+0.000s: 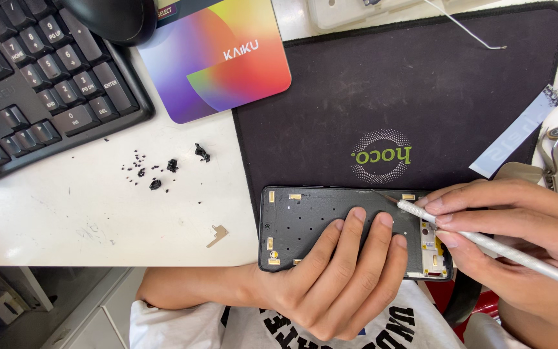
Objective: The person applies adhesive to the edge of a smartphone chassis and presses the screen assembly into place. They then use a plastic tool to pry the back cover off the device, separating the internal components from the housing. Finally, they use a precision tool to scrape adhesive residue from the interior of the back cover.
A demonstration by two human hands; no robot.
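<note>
The left hand (337, 278) is pressing flat, fingers spread, on a black rectangular plastic phone frame (305, 223). The right hand (518, 232) is gripping a slim silver metal scalpel (485, 242), its tip touching the frame's top edge.

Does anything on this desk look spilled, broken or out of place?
Yes. Small black crumbs lie scattered on the white desk beside the keyboard, like scraped-off debris. A small tan angled scrap lies loose nearby.

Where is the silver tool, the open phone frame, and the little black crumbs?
silver tool (485, 242), head view, on the middle of its metal handle.
open phone frame (298, 223), head view, on the bare dark inner panel.
black crumbs (155, 184), head view, on one of the bigger bits on the white table.
</note>
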